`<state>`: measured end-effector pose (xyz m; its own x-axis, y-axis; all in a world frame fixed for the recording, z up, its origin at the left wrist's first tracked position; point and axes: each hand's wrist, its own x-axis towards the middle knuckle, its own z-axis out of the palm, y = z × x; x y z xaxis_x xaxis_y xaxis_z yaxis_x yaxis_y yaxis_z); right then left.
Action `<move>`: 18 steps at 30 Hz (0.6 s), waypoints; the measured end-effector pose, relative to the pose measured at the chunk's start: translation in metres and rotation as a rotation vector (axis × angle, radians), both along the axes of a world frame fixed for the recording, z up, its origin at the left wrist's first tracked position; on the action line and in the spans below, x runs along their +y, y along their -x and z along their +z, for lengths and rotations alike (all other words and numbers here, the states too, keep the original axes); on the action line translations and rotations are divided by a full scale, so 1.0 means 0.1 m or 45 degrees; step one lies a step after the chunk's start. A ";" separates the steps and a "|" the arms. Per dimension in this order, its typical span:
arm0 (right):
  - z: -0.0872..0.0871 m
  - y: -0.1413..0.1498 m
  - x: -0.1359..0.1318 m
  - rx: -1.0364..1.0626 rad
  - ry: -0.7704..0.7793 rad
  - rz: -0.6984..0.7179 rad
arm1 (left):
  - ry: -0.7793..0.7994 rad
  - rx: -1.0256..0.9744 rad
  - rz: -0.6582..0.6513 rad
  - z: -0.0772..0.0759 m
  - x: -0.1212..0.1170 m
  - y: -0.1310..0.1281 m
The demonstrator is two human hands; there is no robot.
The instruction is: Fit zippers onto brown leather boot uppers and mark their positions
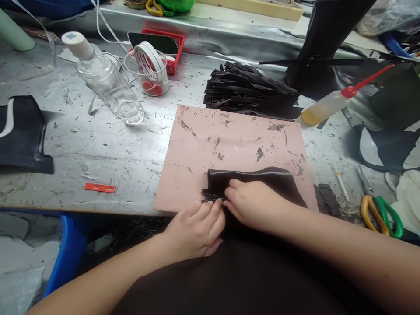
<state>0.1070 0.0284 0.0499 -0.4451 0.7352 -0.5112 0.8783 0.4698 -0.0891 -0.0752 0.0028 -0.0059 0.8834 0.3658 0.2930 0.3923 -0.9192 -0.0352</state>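
Observation:
A dark, glossy piece that looks like folded leather (252, 176) lies at the front of the pink board (193, 153). My right hand (254, 202) is closed on its near side, fingers curled down against the board's front edge. Close beside it, my left hand (198, 227) pinches at the end of a small black strip with a ragged edge (208, 194). The fingertips of both hands almost meet there. What lies under the fingers is partly hidden.
Behind the board is a pile of black strips (246, 89). A glue bottle with a red nozzle (328, 107) leans to the right, above green-and-yellow scissors (380, 214). A clear bottle (108, 83), a tape cup (149, 72) and an orange blade holder (99, 187) are on the left.

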 end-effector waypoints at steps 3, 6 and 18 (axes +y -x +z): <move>0.08 -0.12 -0.01 -0.079 -0.015 -0.091 | -0.034 -0.031 0.005 -0.01 0.03 -0.04; 0.15 -0.31 -0.01 0.033 0.147 -0.207 | -0.014 -0.078 -0.010 -0.03 0.07 -0.03; 0.02 -0.47 -0.06 0.194 0.147 -0.267 | -0.049 -0.050 -0.177 -0.02 0.22 -0.03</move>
